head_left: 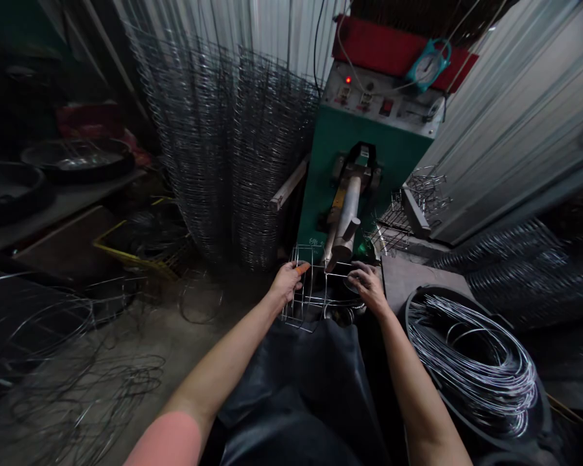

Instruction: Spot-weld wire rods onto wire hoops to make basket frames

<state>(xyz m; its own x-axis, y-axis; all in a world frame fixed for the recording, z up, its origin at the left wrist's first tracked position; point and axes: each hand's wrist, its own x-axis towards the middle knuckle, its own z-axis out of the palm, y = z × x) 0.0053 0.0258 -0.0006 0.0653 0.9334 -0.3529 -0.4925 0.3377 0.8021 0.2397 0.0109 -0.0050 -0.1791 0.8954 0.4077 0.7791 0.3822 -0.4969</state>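
Note:
A wire frame (pixel 312 301) of bright metal rods is held in front of the green spot welder (pixel 315 168), below its thick metal arm (pixel 350 207). My left hand (pixel 286 283) is closed on the frame's left side. Something orange (pixel 302 268) shows at its fingertips; whether it is a finger cover or a separate piece, I cannot tell. My right hand (pixel 368 285) pinches the right end of a thin wire (pixel 339 274) that runs across to the frame under the electrode tip. Its fingertips are dark and partly in shadow.
Tall stacks of wire rings (pixel 260 162) stand behind on the left. At right, a black tub (pixel 411 323) holds loose wire hoops (pixel 480 362). A yellow crate (pixel 126 255) and scattered wire (pixel 87 388) lie on the left floor. A teal clock (pixel 427 66) hangs on the welder.

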